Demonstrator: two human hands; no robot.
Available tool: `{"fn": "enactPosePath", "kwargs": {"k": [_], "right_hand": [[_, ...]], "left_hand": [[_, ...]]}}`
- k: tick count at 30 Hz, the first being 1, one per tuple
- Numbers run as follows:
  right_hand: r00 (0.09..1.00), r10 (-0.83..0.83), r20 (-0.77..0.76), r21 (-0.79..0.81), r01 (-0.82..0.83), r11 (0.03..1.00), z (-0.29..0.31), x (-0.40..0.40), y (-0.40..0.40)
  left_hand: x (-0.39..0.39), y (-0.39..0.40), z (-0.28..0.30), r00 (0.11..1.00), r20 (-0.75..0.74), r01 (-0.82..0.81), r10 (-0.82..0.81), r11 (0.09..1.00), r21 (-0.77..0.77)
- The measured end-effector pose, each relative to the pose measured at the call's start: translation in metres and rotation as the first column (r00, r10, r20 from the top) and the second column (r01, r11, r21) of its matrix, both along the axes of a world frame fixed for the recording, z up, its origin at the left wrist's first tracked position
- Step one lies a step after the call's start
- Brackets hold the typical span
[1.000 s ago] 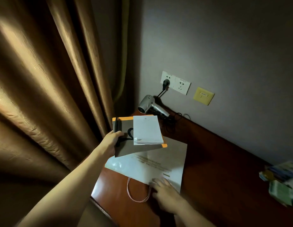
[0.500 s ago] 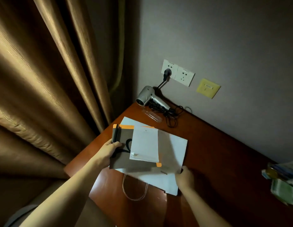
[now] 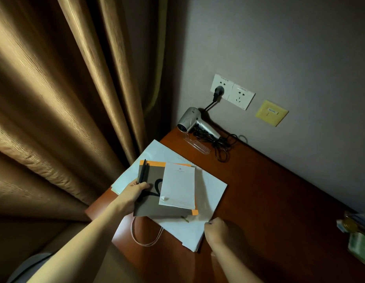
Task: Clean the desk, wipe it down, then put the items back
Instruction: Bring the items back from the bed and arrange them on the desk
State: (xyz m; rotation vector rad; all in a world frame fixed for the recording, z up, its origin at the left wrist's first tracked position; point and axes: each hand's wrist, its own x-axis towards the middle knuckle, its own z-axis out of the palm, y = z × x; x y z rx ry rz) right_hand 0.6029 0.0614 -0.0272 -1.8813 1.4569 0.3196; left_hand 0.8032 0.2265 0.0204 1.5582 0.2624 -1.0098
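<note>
A white paper bag (image 3: 210,186) with pink handles lies flat at the left end of the reddish-brown desk (image 3: 269,197). My left hand (image 3: 132,193) grips a grey folder with orange edges (image 3: 151,205) together with two black pens (image 3: 142,170); a white notepad (image 3: 177,186) lies on the folder. The folder hovers just over the bag. My right hand (image 3: 217,231) pinches the bag's near right edge.
A silver hair dryer (image 3: 192,121) with its coiled cord and a clear comb (image 3: 198,145) lie at the back corner, plugged into a wall socket (image 3: 220,88). Brown curtains (image 3: 65,99) hang left. Colourful packets (image 3: 359,235) sit at the right edge.
My left hand lowered the folder, pens and notepad towards the bag. My right hand slid from lying flat on the bag to pinching its right edge, and the bag shifted back-left.
</note>
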Motion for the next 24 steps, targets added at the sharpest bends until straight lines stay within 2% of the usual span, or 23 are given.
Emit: {"fn": "enactPosePath", "kwargs": {"k": [4,10,13,16,19,22,24], "right_hand": [[0.999,-0.026,-0.036,0.01,0.026,1.0,-0.005,0.0,0.006],[0.986,-0.15,0.068,0.109,0.142,0.984,-0.005,0.005,0.012],[0.994,-0.095,0.053,0.092,0.09,0.992,-0.001,0.001,0.016],[0.999,0.018,-0.035,0.036,-0.017,0.999,0.005,-0.005,0.019],[0.997,0.025,-0.069,-0.005,-0.026,1.0,0.002,-0.014,0.022],[0.998,-0.028,-0.054,0.054,0.031,0.998,-0.001,-0.023,0.025],[0.995,0.001,-0.097,0.06,0.005,0.998,0.001,-0.028,0.026]], "left_hand": [[0.004,0.006,-0.004,1.0,-0.008,0.0,0.0,1.0,0.009],[0.008,0.012,-0.007,1.0,-0.023,0.009,-0.009,1.0,-0.009],[0.009,0.016,-0.008,0.999,-0.028,0.018,-0.018,1.0,-0.005],[0.009,0.019,-0.011,0.999,-0.025,0.026,-0.026,1.0,0.0],[0.007,0.019,-0.013,0.999,-0.031,0.04,-0.04,0.999,0.005],[0.004,0.016,-0.016,0.997,-0.039,0.068,-0.068,0.997,0.02],[0.002,0.012,-0.017,0.996,-0.043,0.084,-0.083,0.996,0.021]]}}
